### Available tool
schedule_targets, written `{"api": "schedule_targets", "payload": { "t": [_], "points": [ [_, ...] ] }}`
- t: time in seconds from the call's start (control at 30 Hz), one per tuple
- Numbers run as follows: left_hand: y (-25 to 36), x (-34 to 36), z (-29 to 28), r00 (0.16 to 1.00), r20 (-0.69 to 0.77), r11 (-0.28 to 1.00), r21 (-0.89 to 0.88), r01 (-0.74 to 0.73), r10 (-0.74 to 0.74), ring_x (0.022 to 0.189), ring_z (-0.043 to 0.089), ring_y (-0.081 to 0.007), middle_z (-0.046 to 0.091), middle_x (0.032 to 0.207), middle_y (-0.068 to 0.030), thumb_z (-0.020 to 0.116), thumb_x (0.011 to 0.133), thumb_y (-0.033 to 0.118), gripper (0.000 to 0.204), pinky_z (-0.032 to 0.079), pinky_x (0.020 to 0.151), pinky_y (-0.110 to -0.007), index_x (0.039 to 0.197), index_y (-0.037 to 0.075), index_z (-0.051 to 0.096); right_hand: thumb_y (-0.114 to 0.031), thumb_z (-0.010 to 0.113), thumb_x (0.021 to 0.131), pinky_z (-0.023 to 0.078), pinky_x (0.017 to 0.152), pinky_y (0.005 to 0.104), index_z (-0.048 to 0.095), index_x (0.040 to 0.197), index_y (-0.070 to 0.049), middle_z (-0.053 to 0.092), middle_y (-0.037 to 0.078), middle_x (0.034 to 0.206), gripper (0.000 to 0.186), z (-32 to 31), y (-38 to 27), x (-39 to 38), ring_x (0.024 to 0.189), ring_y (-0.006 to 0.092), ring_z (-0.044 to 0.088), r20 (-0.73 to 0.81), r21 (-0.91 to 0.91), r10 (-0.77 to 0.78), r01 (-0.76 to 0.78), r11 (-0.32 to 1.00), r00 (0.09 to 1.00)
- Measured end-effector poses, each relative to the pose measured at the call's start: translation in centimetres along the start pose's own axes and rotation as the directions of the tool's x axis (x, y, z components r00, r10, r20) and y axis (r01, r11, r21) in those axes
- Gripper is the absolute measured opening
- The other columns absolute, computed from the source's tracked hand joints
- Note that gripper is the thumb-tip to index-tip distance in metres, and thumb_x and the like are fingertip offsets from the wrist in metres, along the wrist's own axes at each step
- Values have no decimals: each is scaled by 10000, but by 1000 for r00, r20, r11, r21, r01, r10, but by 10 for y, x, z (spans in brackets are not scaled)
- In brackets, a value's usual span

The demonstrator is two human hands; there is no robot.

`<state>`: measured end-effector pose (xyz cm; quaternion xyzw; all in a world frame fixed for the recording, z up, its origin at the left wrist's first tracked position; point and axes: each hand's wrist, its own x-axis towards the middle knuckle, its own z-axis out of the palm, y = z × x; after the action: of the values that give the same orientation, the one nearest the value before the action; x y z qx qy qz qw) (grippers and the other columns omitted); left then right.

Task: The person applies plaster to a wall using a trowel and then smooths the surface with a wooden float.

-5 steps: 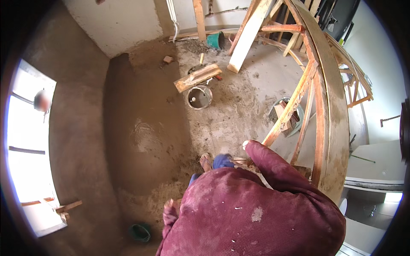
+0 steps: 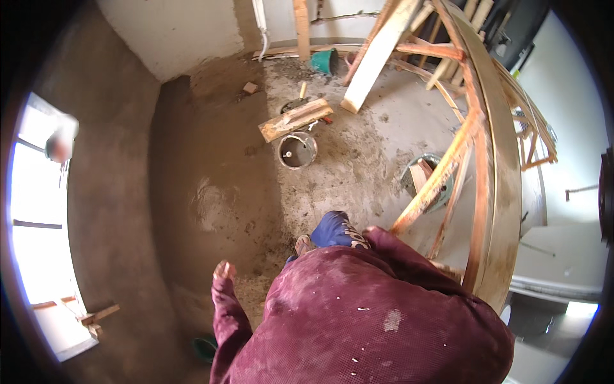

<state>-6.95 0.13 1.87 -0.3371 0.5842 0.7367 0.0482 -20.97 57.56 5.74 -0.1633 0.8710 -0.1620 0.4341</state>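
Note:
Swung out past my left side, my left hand is in the air over the wet-looking floor. It is small and smeared, so its finger pose is unclear, and no object shows in it. Just past the right edge of my maroon sweater, a sliver of my right hand shows; sleeve and body hide its fingers. The nearest thing to it is a slanted wooden brace of a curved timber frame. Below me, one leg in blue trousers is forward, beside a foot in a sandal.
Ahead stands a bucket with a wooden plank behind it. A tub holding wood pieces sits by the brace. A green bucket lies tipped near a leaning board. A dark green bucket is behind my left arm.
My left hand has swung forward and outward. My right hand has drawn back toward my body, and the blue-trousered leg has come further forward.

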Motion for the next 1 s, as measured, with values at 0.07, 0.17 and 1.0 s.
{"api": "schedule_targets", "payload": {
  "t": [0.07, 0.17, 1.0],
  "points": [
    [37, 34, 60, 992, -62, 987, 117, 112, -106, 801, 588, -148, 621, 886, -10, 647, 818, 291, 386, 442, 656, -297, 1150, 138, 523, -163, 564, 787, 465, 745, 330, 640, 921, -39, 647, 99, 907, 197, 2, 31, -12, 831, 196, 598, 68, 579, 307, -288, 763, 949],
    [64, 85, 95, 986, -43, 976, 141, 163, -158, 922, 592, -193, 601, 1055, -26, 707, 767, 318, 566, 427, 795, -357, 1251, 155, 463, -191, 563, 794, 455, 743, 324, 647, 914, -53, 646, 78, 902, 201, -22, 75, 20, 825, 181, 591, 84, 756, 148, -160, 635, 985],
    [59, 256, 493, 899, -192, 908, -231, 349, -394, 910, 613, -189, 642, 1022, -58, 596, 851, 375, 425, 441, 776, -366, 1202, 153, 508, -159, 563, 829, 463, 548, 371, 588, 975, -118, 636, 55, 850, 153, -485, 302, 379, 747, 228, 608, 198, 652, 278, -338, 679, 940]
  ]
}}
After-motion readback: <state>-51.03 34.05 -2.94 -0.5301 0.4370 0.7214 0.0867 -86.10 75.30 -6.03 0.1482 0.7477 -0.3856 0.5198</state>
